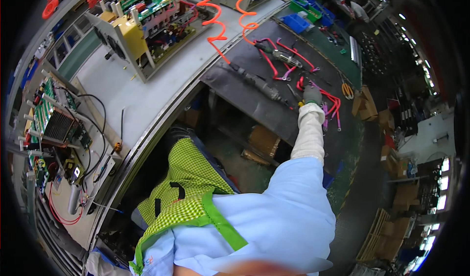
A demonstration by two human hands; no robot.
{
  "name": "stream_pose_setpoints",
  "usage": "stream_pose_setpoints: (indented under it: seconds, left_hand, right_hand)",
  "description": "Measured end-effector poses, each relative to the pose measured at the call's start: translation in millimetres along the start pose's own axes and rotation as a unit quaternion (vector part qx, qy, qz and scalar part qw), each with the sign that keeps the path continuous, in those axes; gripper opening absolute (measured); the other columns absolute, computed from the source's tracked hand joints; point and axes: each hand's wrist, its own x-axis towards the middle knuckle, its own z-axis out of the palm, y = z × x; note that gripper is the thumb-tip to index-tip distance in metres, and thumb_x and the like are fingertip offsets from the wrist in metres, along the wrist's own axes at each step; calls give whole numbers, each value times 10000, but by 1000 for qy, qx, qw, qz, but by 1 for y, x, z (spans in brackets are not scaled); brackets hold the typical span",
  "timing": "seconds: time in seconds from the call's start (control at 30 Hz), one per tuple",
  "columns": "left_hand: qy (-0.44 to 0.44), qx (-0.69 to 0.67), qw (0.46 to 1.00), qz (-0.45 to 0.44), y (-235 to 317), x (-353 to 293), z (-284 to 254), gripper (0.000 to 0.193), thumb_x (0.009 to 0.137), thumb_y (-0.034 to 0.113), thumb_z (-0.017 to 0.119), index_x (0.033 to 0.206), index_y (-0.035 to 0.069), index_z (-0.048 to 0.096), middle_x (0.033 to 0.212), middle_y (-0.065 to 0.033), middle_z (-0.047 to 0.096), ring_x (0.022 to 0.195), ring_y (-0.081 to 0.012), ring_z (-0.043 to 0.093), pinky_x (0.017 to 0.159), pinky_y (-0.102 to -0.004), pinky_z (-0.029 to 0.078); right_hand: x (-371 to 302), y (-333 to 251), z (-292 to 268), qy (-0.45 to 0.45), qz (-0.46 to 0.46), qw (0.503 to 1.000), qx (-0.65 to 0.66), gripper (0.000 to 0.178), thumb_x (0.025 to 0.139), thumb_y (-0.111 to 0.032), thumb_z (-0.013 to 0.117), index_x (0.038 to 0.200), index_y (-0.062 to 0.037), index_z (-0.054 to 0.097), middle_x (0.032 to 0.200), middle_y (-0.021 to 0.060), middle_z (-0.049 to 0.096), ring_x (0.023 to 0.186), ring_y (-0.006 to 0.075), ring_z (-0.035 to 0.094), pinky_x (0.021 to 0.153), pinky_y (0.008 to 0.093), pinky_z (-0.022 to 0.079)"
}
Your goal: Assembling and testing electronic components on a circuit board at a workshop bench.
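Note:
My right arm stretches out to the dark side table (274, 114). There my right hand (312, 94), in a grey-green glove, is down among red cables (335, 102) with pink-purple ends. Its fingertips are hidden, so a grip on a cable cannot be made out. Left of that hand lies a grey air screwdriver (262, 85) on an orange coiled hose (215, 19). A second air tool (286, 58) rests farther back between more red cables. At the lower left my left hand (68, 241), in a dark grey glove, is by the bench edge; its fingers are unclear.
On the pale bench (105, 75) stands an open electronic unit (156, 24) with circuit boards and a fan panel. Another board assembly (56, 114) with a finned heat sink stands at left, near black cables. Blue bins (295, 23) and orange-handled scissors (347, 91) lie beyond the tools.

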Motion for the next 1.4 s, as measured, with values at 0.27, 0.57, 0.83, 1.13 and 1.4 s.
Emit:
stream_pose_setpoints:
  seconds: [0.27, 0.57, 0.83, 1.13, 1.4]
  left_hand:
    - [-12, -267, 962, -58, 82, 32, -6, 363, 996, 206, 436, 1267, -23, 512, 1146, -19, 561, 1011, -84, 514, 833, -257, 431]
    - [-279, -106, 953, 51, 150, 78, 50, 311, 910, 249, 586, 1077, -12, 618, 911, -83, 643, 849, -146, 585, 754, -296, 467]
    - [-250, -16, 866, 432, 67, 77, 68, 353, 842, 63, 553, 1192, 85, 583, 1181, -91, 590, 1076, -261, 558, 898, -334, 455]
    - [-446, -378, 798, -147, 39, 69, 106, 290, 934, 315, 578, 982, 46, 677, 722, 12, 594, 631, -59, 522, 534, -223, 424]
    - [-351, -588, 656, -317, 52, 64, 120, 220, 937, 240, 574, 909, 32, 643, 681, 24, 579, 481, 8, 464, 412, -135, 393]
  right_hand:
    - [-83, -59, -90, 110, -265, 852, 438, 244, 929, -230, 520, 888, -35, 660, 740, 99, 620, 689, 188, 593, 624, 344, 451]
    - [-392, -358, -97, -122, -627, 601, 480, 264, 938, -227, 540, 801, -4, 579, 641, 108, 491, 570, 236, 466, 542, 354, 378]
    - [-550, -466, -40, -481, -626, 475, 389, 263, 938, -230, 503, 809, -12, 574, 607, 16, 431, 556, 95, 403, 512, 275, 330]
    - [-616, -499, -6, -673, -557, 465, 142, 226, 928, -196, 473, 841, -11, 568, 649, -7, 437, 492, 77, 418, 447, 263, 338]
    - [-613, -499, 33, -359, -864, 331, 126, 327, 833, -234, 640, 1065, -8, 595, 798, 92, 593, 708, 218, 584, 660, 324, 481]
